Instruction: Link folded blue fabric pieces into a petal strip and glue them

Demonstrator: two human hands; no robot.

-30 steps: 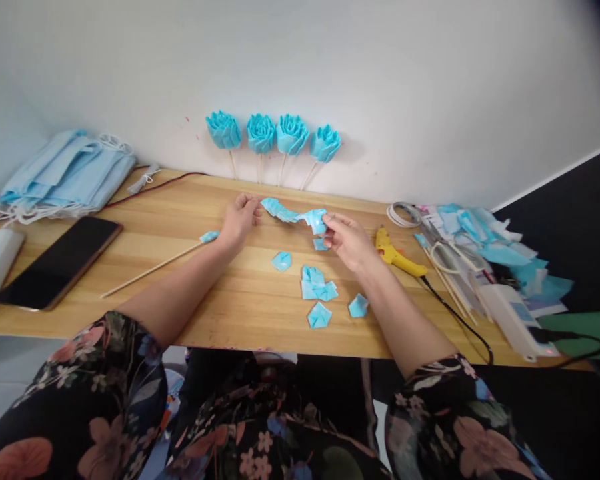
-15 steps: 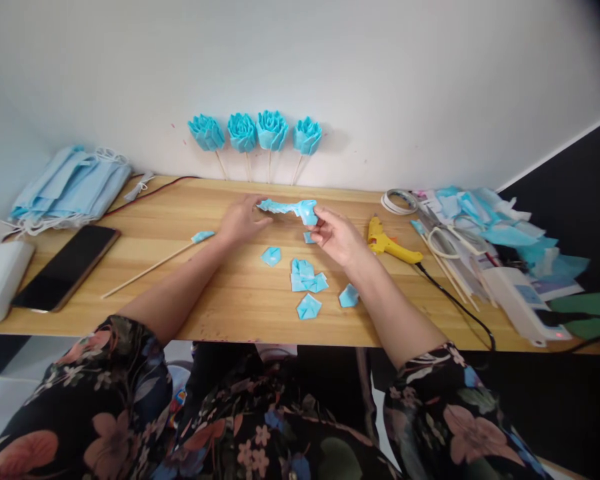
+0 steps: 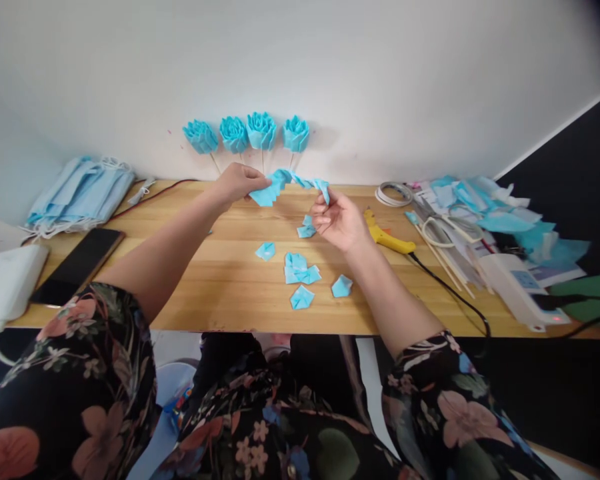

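A strip of folded light-blue mask fabric (image 3: pixel 303 180) is held up above the table between my two hands. My left hand (image 3: pixel 239 183) pinches its wide, fanned end, and my right hand (image 3: pixel 341 219) pinches the narrower end; the middle looks twisted. Below lie several folded blue petals: one petal (image 3: pixel 265 251) on its own, a small pile of petals (image 3: pixel 300 269), one petal (image 3: pixel 302 297) near the front and another petal (image 3: pixel 342 287) under my right wrist. More folded pieces (image 3: pixel 307 227) lie just left of my right hand.
Several blue fabric roses (image 3: pixel 261 131) on sticks lean against the wall. A stack of masks (image 3: pixel 83 193), a black phone (image 3: pixel 77 267) and a white power bank (image 3: pixel 13 283) are at left. A yellow glue gun (image 3: pixel 390 239), tape roll (image 3: pixel 394 194), scissors (image 3: pixel 437 233) and power strip (image 3: pixel 520 293) are at right.
My left hand has risen and closed on the strip's end, which now shows as a wide fan. The strip is higher. My left forearm now covers the stick with a blue tip.
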